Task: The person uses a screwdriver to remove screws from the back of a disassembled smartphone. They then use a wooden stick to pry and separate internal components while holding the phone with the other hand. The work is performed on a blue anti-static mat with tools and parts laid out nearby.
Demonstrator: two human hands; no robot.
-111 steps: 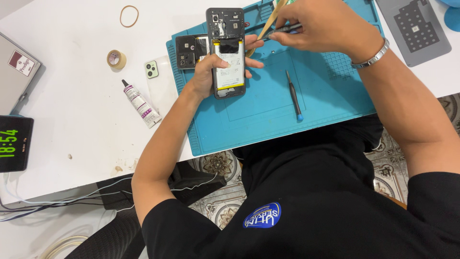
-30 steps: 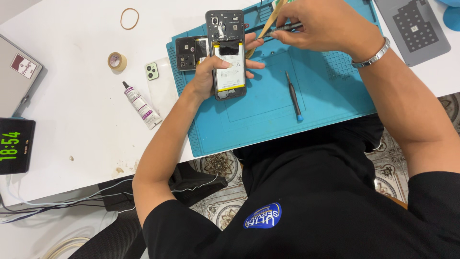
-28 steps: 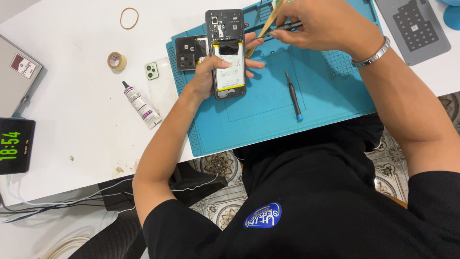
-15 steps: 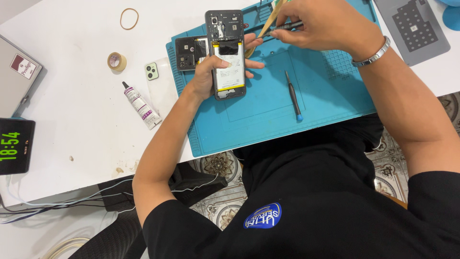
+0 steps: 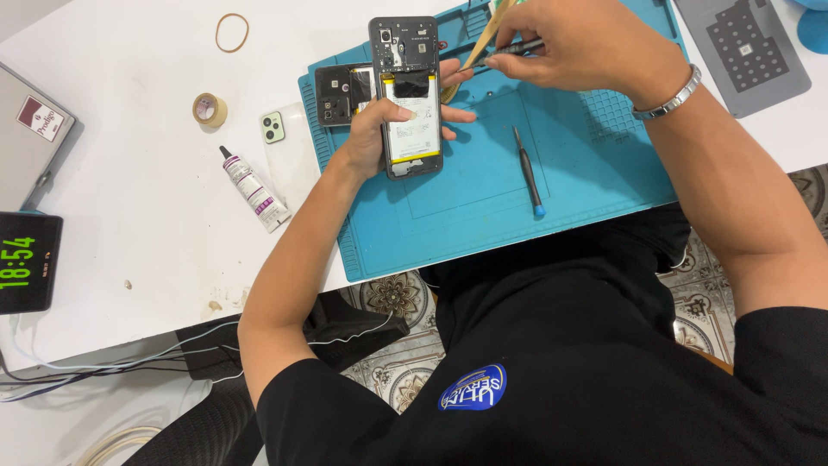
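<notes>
The left hand point(image 5: 379, 129) stayed wrapped around the opened dark smartphone with its white battery exposed point(image 5: 411, 103), pinning it on the blue silicone repair mat point(image 5: 483, 207) at the bench's twelve o'clock. The right hand point(image 5: 586, 43), at the phone's two o'clock, kept its fingers pinched on a thin dark tool point(image 5: 509, 53). Nothing had visibly shifted over the last seconds, suggesting fine, steady work. A blue-tipped screwdriver point(image 5: 528, 173) lay at the phone's four o'clock.

light: bright, even | shadows: soft | focus: sharp | glare: none
</notes>
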